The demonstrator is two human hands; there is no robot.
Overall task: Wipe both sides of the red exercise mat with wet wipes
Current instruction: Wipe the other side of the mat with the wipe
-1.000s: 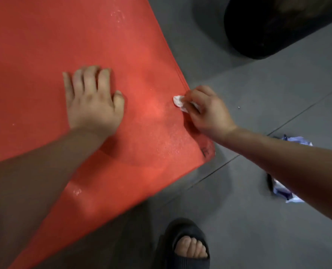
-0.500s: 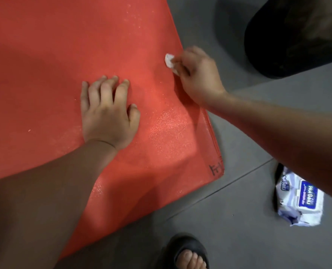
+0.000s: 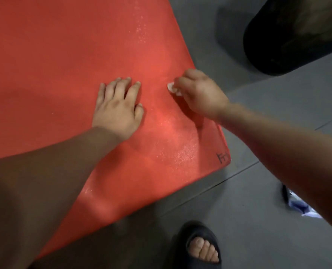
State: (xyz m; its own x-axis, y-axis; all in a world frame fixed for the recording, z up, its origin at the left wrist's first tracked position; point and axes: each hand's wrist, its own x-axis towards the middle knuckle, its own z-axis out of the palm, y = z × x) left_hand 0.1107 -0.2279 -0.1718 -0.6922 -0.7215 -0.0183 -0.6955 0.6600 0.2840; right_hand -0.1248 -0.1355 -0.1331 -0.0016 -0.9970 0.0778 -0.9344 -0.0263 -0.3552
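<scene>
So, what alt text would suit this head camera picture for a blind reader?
A person's right hand holds a small white wipe against a red exercise mat near its edge, while the left hand rests flat on it. A black sandal shows below.

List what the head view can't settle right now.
Head view:
Wet wipe: mostly hidden inside the right hand; only a white edge shows.
Wipes pack: covered by the right forearm, label unreadable.
Red mat: cut off by top and left edges; underside unseen.
Dark object top right: cut off, blurred, unidentifiable.
</scene>
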